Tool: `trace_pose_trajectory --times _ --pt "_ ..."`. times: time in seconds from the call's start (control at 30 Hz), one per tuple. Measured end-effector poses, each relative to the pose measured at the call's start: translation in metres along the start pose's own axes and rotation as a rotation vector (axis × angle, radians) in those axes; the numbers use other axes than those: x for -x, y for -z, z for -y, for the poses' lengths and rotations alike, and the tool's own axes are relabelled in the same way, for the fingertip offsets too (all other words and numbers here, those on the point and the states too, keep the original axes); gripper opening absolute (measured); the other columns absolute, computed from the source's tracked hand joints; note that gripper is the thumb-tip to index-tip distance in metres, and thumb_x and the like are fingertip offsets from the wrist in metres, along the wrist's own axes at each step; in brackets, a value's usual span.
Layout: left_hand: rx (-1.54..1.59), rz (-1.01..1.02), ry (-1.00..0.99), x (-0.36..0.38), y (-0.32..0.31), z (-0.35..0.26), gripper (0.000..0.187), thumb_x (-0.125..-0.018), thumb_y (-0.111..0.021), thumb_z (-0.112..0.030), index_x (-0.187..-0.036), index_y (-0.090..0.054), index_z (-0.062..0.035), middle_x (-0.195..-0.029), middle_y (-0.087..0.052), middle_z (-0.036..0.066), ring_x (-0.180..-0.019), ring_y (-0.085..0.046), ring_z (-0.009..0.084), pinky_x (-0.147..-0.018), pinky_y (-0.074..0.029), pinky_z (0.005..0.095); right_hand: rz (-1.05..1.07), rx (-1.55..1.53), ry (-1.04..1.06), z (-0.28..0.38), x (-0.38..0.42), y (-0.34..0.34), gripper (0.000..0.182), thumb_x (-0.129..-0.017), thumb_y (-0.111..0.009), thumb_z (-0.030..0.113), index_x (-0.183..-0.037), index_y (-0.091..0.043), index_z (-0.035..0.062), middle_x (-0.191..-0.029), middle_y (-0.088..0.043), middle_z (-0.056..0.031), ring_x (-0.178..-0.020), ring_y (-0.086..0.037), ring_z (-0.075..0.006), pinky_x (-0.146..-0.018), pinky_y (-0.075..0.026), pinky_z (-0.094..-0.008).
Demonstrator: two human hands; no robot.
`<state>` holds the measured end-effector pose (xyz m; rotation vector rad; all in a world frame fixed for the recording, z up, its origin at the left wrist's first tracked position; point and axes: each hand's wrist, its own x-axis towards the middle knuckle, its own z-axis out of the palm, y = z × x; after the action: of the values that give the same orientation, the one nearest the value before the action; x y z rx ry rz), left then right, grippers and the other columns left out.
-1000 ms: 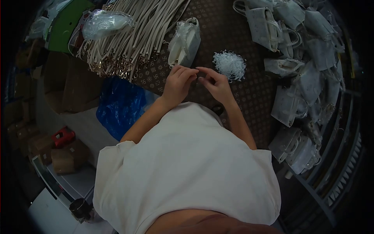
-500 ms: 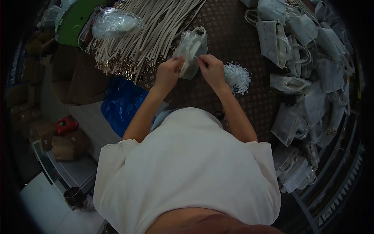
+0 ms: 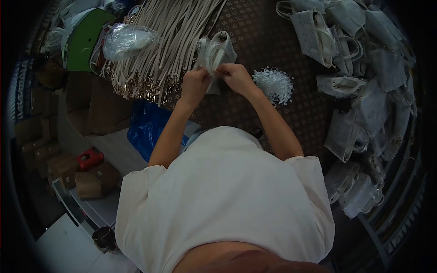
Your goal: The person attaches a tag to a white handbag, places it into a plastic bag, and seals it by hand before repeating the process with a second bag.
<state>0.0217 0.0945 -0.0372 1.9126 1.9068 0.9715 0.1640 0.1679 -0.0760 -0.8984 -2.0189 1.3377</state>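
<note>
A small pale handbag (image 3: 225, 53) with a looped handle and clear plastic about it stands on the patterned table in front of me. My left hand (image 3: 195, 85) is closed at the bag's near left side, its fingertips gripping the bag. From the right, my right hand (image 3: 238, 78) reaches in with thumb and finger pinched at the bag's near edge. Whatever is between those fingertips is too small to make out. Close by my right wrist lies a bundle of thin white tag strings (image 3: 274, 85).
Many beige straps (image 3: 159, 50) with gold clips lie at the upper left, a clear plastic bundle (image 3: 129, 42) on them. Pale handbags in plastic (image 3: 343, 132) pile along the right side. Blue plastic (image 3: 150, 127) and cardboard boxes (image 3: 93, 184) are at the left.
My right hand has moved left, closer to my left hand, and the gap between them has narrowed. The whole view has shifted slightly.
</note>
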Motion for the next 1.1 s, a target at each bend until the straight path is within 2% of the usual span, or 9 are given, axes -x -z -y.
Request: trace_pose_trajectory --times 0.13,0.2,0.3,0.5,0.57,0.6,0.67,0.9,1.1 --pt "-0.229 -0.034 -0.066 0.008 0.008 -0.005 0.007 -0.071 -0.058 -0.005 -0.076 -0.056 -0.0006 -0.075 -0.055 0.017 -0.066 -0.055 0.0357 -0.058 -0.044 0.0413 -0.022 -0.009 -0.041 0.003 0.003 0.001 0.011 -0.078 -0.059 0.006 -0.087 -0.061 -0.0014 -0.075 -0.063 -0.0107 -0.068 -0.058 -0.0114 -0.062 -0.046 -0.0268" --pt "-0.311 -0.089 -0.094 0.019 0.021 -0.021 0.006 -0.072 -0.058 -0.005 -0.076 -0.055 -0.001 -0.076 -0.053 0.016 -0.067 -0.054 0.0358 -0.059 -0.043 0.0419 -0.13 -0.102 -0.021 0.003 0.009 0.003 0.01 -0.077 -0.057 0.007 -0.084 -0.061 0.0007 -0.076 -0.062 -0.0138 -0.07 -0.061 -0.0243 -0.063 -0.047 -0.0308" --pt "-0.38 -0.061 -0.055 0.043 0.032 -0.043 0.005 -0.073 -0.057 -0.003 -0.078 -0.056 -0.0025 -0.079 -0.053 0.013 -0.068 -0.054 0.0309 -0.056 -0.042 0.038 -0.224 -0.298 -0.114 -0.008 0.024 0.002 0.008 -0.079 -0.056 0.007 -0.082 -0.06 0.0 -0.072 -0.062 -0.0105 -0.064 -0.06 -0.0166 -0.059 -0.046 -0.0277" --pt "0.078 0.258 0.204 0.071 -0.007 -0.036 0.009 -0.075 -0.061 -0.006 -0.082 -0.057 -0.0032 -0.08 -0.058 0.01 -0.066 -0.057 0.0232 -0.056 -0.045 0.0298 -0.187 -0.227 -0.285 -0.026 0.057 -0.015 0.009 -0.079 -0.059 0.009 -0.081 -0.06 0.0001 -0.072 -0.062 -0.0062 -0.058 -0.057 -0.0101 -0.053 -0.045 -0.0235" --pt "0.727 0.382 0.866 0.069 -0.017 -0.027 0.009 -0.08 -0.06 -0.01 -0.086 -0.058 -0.0048 -0.084 -0.061 0.008 -0.069 -0.058 0.0153 -0.058 -0.046 0.024 -0.184 -0.273 -0.303 -0.023 0.065 -0.016 0.009 -0.078 -0.06 0.009 -0.082 -0.061 0.0 -0.072 -0.062 -0.0061 -0.059 -0.057 -0.01 -0.054 -0.045 -0.023" --pt "0.731 0.39 0.862 0.07 -0.02 -0.023 0.009 -0.08 -0.06 -0.01 -0.086 -0.058 -0.0048 -0.084 -0.061 0.008 -0.069 -0.058 0.0153 -0.058 -0.046 0.024 -0.178 -0.323 -0.322 -0.019 0.068 -0.015 0.009 -0.078 -0.06 0.008 -0.082 -0.061 -0.0001 -0.073 -0.062 -0.006 -0.061 -0.058 -0.0098 -0.055 -0.045 -0.0226" --pt "1.353 0.266 1.011 0.072 -0.022 -0.015 0.011 -0.083 -0.058 -0.013 -0.088 -0.056 -0.0027 -0.086 -0.061 0.009 -0.072 -0.059 0.011 -0.06 -0.048 0.0224 -0.218 -0.393 -0.29 -0.013 0.074 -0.015 0.009 -0.077 -0.06 0.007 -0.082 -0.061 -0.0003 -0.073 -0.062 -0.0063 -0.062 -0.057 -0.0096 -0.055 -0.045 -0.0225" --pt "1.47 0.054 0.937 0.061 -0.016 -0.032 0.011 -0.084 -0.058 -0.013 -0.092 -0.057 -0.0061 -0.08 -0.059 0.002 -0.069 -0.054 0.008 -0.062 -0.044 0.02 -0.332 -0.147 0.009 0.023 0.085 -0.007 0.011 -0.075 -0.061 0.0 -0.086 -0.059 0.0001 -0.072 -0.06 -0.0076 -0.063 -0.058 -0.0123 -0.055 -0.045 -0.023" --pt "1.471 0.045 1.008 0.057 -0.021 -0.026 0.014 -0.081 -0.062 -0.019 -0.091 -0.06 -0.0101 -0.069 -0.051 -0.006 -0.061 -0.045 0.0029 -0.054 -0.037 0.0194 -0.367 -0.148 0.069 0.045 0.084 -0.017 0.016 -0.074 -0.06 -0.001 -0.089 -0.055 0.0017 -0.07 -0.058 -0.0072 -0.061 -0.059 -0.014 -0.053 -0.046 -0.0245"
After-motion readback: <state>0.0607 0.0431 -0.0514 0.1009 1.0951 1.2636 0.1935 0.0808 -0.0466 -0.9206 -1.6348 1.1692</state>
